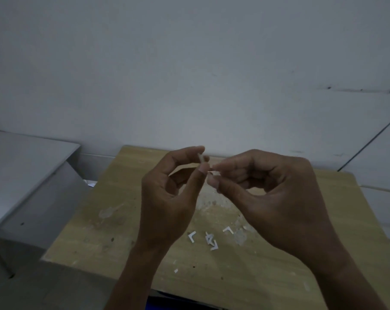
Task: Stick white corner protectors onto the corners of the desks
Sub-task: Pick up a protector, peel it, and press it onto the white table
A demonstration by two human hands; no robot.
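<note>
Above the wooden desk (127, 220), the left hand (167, 198) and right hand (272, 193) together pinched one white corner protector (202, 159), seemingly peeling its backing. L-shaped backing scraps (209, 239) lay on the desk beneath; no visible corner looked fitted yet.

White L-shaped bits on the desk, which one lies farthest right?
The lone L-piece just below the right hand. The left L-piece lies farthest left, and the tangled cluster sits between them, nearer the camera.
</note>
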